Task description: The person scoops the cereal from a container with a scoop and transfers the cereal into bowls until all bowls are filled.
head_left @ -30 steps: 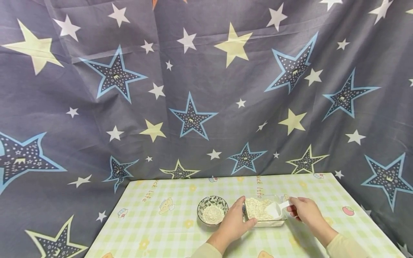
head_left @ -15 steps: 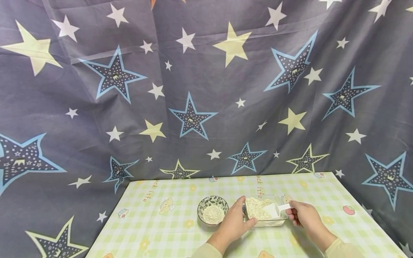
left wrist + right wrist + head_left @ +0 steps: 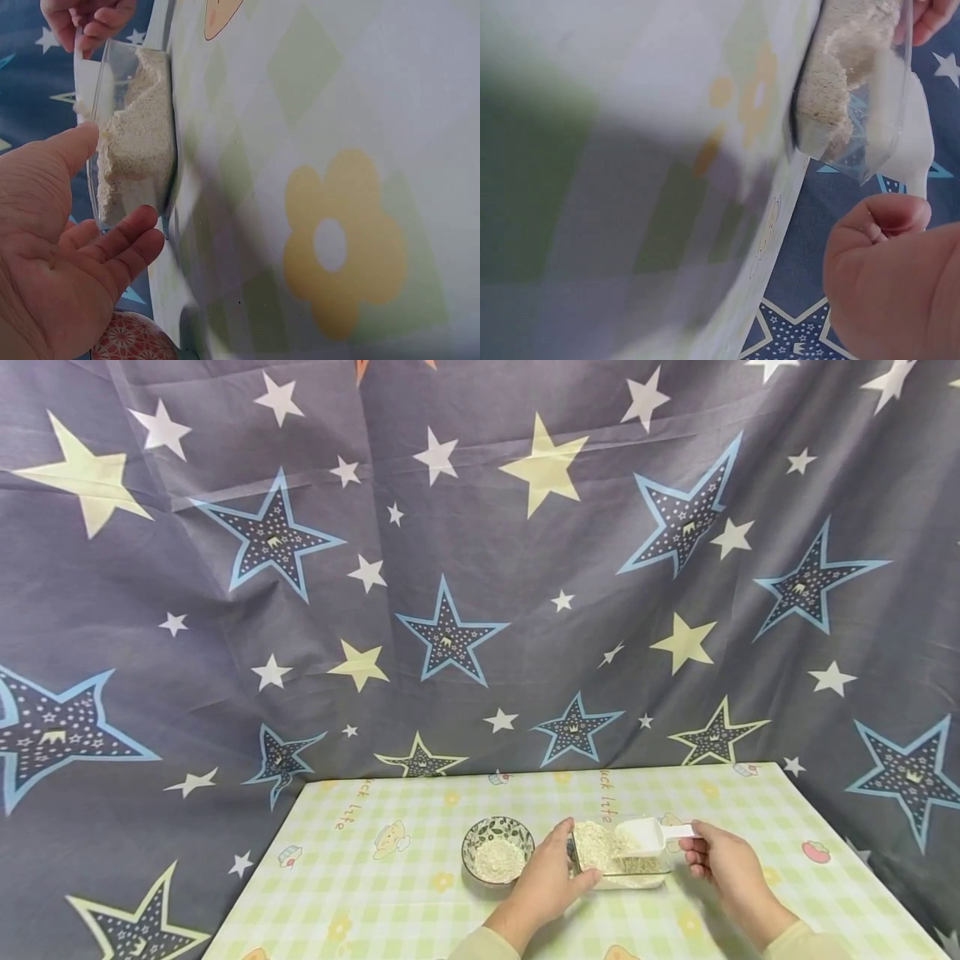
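Note:
My right hand (image 3: pixel 727 864) pinches the handle of a white scoop (image 3: pixel 641 837), which is over the right part of a clear rectangular container (image 3: pixel 630 883). Pale flakes that look like oats (image 3: pixel 142 124) fill much of this container, with a hollow dug toward its right end. In the right wrist view the scoop (image 3: pixel 915 135) shows beyond the clear wall, at rim height. My left hand (image 3: pixel 546 878) holds the container's left end, thumb at the front rim and fingers along the side. Just left of that hand stands a patterned bowl (image 3: pixel 480 837) with the same flakes in it.
A green-and-white checked cloth (image 3: pixel 360 877) with printed flowers and cakes covers the table. Behind the table's far edge hangs a dark curtain (image 3: pixel 465 718) printed with stars. The bowl's reddish patterned outside (image 3: pixel 131 339) shows low in the left wrist view.
The scoop has come up out of the flakes to about the rim, and my right hand has shifted slightly right with it. My left hand stays on the container.

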A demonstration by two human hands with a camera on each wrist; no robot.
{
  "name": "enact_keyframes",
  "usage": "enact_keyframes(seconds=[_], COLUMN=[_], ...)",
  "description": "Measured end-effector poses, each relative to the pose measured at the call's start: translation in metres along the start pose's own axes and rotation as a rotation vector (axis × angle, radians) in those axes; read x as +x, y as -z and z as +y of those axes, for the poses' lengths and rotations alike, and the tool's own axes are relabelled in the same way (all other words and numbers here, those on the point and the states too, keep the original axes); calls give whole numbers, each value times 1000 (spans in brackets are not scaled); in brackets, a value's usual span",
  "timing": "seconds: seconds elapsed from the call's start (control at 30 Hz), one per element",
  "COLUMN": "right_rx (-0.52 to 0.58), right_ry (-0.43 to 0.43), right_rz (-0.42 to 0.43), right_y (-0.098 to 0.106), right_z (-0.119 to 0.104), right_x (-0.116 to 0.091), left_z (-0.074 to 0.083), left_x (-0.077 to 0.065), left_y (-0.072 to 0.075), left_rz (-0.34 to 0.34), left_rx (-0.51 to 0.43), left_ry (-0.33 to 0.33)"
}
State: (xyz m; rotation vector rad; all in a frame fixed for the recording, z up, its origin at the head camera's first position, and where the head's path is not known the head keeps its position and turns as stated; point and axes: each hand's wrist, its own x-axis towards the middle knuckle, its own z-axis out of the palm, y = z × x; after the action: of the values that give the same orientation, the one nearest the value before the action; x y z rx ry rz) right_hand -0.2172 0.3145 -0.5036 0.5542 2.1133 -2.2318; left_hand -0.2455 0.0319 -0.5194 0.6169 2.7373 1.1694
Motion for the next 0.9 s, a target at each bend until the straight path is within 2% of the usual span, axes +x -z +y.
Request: enact_keyframes(seconds=[0.23, 0.37, 0.73, 0.8, 0.9], right_rx=[347, 479, 545, 553, 564], right_ry=[-121, -184, -209, -210, -204], right_rz=[-83, -120, -148, -158, -162], right_y=[8, 9, 5, 5, 5], right_z=[1, 1, -4, -7, -12], right_x=[3, 4, 4, 3, 2], left_z=[0, 0, 3, 5, 8], left_x=[0, 0, 0, -2, -7], left_y=[-1, -2, 1, 3, 9], left_rz=[0, -5, -7, 4, 37], left_rx=[23, 29, 4, 0, -5], left_ry=[13, 21, 30, 15, -41])
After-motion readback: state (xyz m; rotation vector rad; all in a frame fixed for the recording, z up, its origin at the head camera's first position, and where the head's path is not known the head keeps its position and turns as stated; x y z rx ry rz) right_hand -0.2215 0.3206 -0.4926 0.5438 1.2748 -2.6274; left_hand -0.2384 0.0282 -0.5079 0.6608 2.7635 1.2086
